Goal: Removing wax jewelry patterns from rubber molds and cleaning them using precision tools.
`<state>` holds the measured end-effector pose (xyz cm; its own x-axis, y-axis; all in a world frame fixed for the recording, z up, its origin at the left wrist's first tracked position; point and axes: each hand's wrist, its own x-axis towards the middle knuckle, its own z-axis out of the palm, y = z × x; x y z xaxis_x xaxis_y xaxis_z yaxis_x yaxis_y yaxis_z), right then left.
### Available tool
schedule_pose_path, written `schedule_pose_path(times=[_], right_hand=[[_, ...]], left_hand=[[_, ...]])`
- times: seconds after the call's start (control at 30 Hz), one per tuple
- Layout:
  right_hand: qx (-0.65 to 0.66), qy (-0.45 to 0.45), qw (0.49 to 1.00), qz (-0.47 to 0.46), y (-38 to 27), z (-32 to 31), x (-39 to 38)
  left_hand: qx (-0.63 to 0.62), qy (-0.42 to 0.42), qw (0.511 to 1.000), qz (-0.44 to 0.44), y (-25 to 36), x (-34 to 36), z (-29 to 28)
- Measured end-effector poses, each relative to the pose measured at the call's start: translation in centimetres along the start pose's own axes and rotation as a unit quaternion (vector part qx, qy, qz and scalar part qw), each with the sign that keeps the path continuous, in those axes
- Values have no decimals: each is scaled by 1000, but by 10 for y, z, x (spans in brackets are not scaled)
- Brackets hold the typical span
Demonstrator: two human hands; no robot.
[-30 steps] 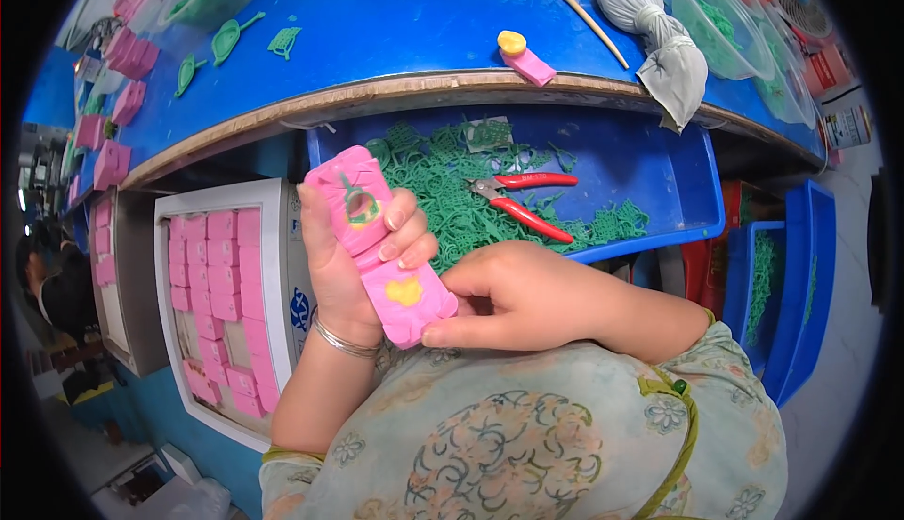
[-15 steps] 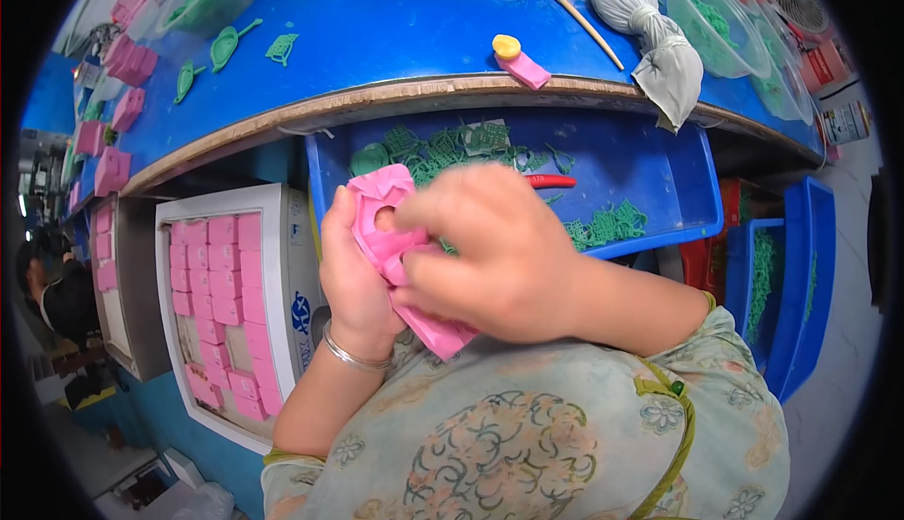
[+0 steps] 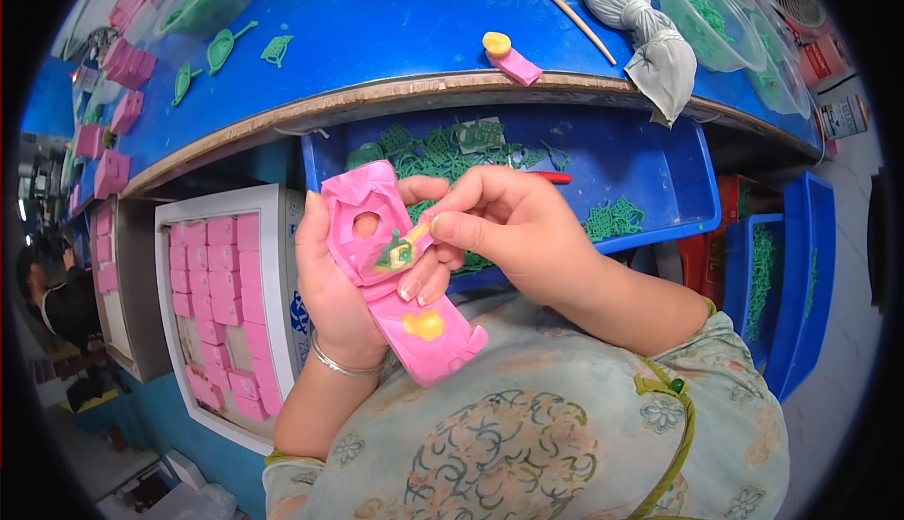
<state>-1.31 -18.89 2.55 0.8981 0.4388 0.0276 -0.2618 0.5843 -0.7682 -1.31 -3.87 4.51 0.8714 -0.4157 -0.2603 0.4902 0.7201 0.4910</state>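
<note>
A pink flexible mould (image 3: 443, 349), folded open into two joined halves, rests in my left hand (image 3: 341, 308), whose fingers wrap behind it. Its upper half has a round hole with skin showing through. A small green-and-yellow piece (image 3: 399, 255) sits in that half, near the fold. Yellow colour coats a hollow in the lower half. With thumb and forefinger closed, my right hand (image 3: 532, 247) pinches the upper half's right edge, where a pale yellow strip shows; whether that strip is part of the green piece I cannot tell.
Below the blue table (image 3: 367, 35) is a blue tray (image 3: 650, 172) with green lattice pieces and a red-handled tool (image 3: 554, 177). A yellow-topped pink block (image 3: 514, 65), a stick (image 3: 579, 26) and a tied cloth bag (image 3: 650, 40) lie above. At left, a white box (image 3: 273, 313) holds pink moulds.
The mould has opened, showing the green piece and yellow coating inside. My right hand has moved from over the mould to a pinch at its right edge. My left hand still holds it.
</note>
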Motion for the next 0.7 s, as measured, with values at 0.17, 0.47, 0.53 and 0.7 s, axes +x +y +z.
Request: schedule_pose_path(times=[0.17, 0.47, 0.53, 0.7], right_hand=[[-44, 113, 984, 128, 11, -1, -3], [-492, 14, 847, -200, -8, 2, 10], [-434, 20, 886, -162, -13, -2, 13], [-595, 5, 741, -311, -23, 13, 6]], left_hand=[[-4, -77, 997, -27, 0, 3, -16], [187, 115, 960, 176, -17, 2, -12], [270, 44, 944, 183, -18, 0, -17], [503, -11, 806, 312, -18, 3, -25]])
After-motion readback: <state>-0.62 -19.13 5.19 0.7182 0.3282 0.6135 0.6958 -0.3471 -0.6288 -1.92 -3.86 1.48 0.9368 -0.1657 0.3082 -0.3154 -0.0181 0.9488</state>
